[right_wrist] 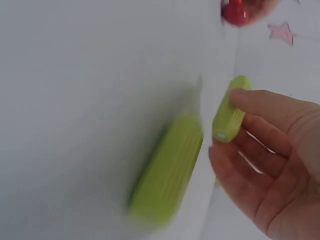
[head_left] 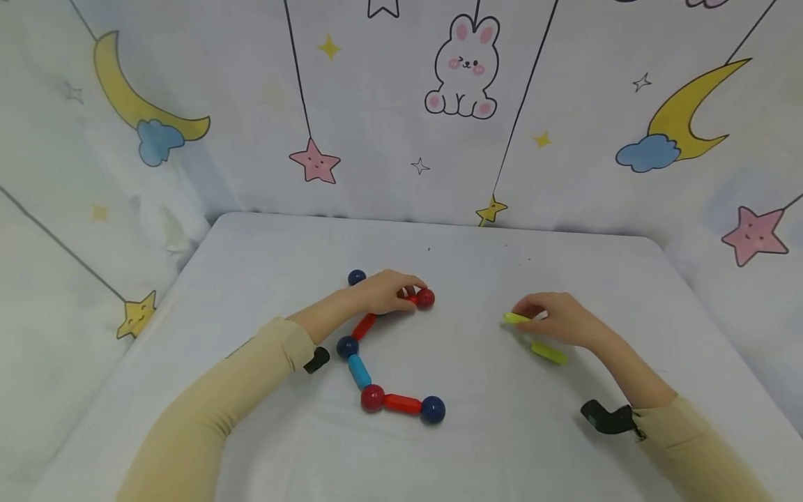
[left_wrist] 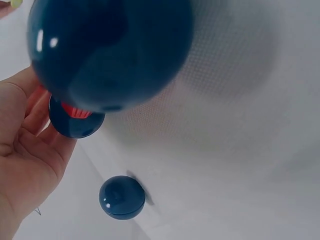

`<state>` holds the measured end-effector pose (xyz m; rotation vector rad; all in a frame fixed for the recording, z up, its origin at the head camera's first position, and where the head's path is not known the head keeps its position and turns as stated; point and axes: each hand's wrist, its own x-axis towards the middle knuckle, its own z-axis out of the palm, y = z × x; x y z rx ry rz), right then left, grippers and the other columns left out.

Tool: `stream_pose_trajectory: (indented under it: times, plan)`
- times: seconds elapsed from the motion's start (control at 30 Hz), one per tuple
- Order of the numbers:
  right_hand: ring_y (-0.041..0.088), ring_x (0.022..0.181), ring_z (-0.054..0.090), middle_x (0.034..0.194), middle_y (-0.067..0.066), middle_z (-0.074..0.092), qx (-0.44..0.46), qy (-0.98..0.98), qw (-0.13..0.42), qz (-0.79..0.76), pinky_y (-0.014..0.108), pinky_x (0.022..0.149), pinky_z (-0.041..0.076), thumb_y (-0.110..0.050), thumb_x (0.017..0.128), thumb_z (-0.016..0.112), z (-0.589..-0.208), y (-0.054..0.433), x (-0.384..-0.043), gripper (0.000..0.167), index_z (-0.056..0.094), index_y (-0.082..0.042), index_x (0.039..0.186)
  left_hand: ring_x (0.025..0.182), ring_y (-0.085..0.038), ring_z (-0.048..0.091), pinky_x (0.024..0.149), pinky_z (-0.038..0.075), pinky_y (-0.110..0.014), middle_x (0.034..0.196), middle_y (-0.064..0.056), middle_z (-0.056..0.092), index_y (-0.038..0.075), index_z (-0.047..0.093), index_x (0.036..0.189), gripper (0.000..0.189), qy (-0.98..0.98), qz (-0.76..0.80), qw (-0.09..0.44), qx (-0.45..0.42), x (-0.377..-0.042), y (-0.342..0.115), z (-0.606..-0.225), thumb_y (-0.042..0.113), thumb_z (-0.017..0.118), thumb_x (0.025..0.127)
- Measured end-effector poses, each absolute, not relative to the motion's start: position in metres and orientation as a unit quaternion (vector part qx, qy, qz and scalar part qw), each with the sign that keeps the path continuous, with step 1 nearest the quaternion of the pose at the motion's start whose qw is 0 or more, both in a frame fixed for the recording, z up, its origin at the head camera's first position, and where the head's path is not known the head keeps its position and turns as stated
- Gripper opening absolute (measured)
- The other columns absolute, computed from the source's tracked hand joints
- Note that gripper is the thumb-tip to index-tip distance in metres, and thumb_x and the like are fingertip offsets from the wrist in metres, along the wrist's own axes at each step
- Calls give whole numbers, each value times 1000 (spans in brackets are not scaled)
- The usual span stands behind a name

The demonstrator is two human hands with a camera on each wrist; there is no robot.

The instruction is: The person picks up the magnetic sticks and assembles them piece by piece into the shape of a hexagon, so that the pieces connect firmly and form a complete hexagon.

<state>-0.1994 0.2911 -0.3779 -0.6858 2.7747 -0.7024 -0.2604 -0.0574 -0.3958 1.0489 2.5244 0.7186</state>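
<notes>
My left hand [head_left: 384, 291] is curled over the far end of a chain of balls and rods, gripping it beside a red ball [head_left: 426, 299]. A dark blue ball [left_wrist: 75, 122] with a red rod sits against its fingers in the left wrist view. Towards me the chain bends through a red rod [head_left: 364, 326], a blue ball [head_left: 348, 347], a light blue rod [head_left: 360, 372], a nearer red ball [head_left: 373, 398] and another red rod [head_left: 402, 404]. Between thumb and fingers, my right hand [head_left: 558, 317] pinches a yellow-green rod [right_wrist: 231, 112], apart from the chain.
Below my right hand a second yellow-green rod [head_left: 548, 353] lies on the white table [head_left: 502, 446]. One loose-looking blue ball [head_left: 357, 277] rests just behind my left hand. The chain's near end is a blue ball [head_left: 433, 410]. A patterned cloth [head_left: 389, 104] hangs behind.
</notes>
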Motion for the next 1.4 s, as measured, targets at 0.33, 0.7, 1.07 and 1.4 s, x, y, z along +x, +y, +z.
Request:
stream_pose_trajectory:
  times: [0.33, 0.7, 1.07, 1.4]
  plan:
    - [20, 92, 61, 101, 3, 69, -273, 920, 92, -266, 35, 80, 51, -12, 88, 71, -397, 213, -235, 23, 70, -5, 110, 101, -22, 62, 88, 50, -29, 117, -12, 64, 8, 55, 136, 44, 878, 262, 159, 368, -256, -61, -396, 16, 66, 94]
    - [23, 96, 62, 104, 6, 69, -305, 904, 95, -283, 36, 81, 53, -9, 89, 71, -397, 185, -247, 23, 70, -3, 111, 98, -22, 62, 87, 51, -29, 115, -11, 65, 8, 56, 135, 43, 882, 265, 151, 360, -249, -68, -398, 16, 66, 94]
    - [25, 97, 64, 105, 8, 69, -317, 890, 97, -314, 36, 83, 53, -5, 87, 72, -401, 169, -248, 23, 69, -2, 110, 86, -19, 63, 76, 53, -27, 102, -8, 68, 8, 60, 128, 41, 915, 248, 106, 300, -229, -83, -398, 18, 71, 90]
    - [22, 95, 63, 102, 5, 69, -310, 883, 108, -335, 36, 83, 53, -9, 87, 73, -405, 160, -244, 23, 70, -4, 109, 83, -18, 61, 73, 53, -28, 100, -8, 67, 6, 62, 124, 40, 931, 235, 84, 267, -219, -87, -396, 20, 73, 89]
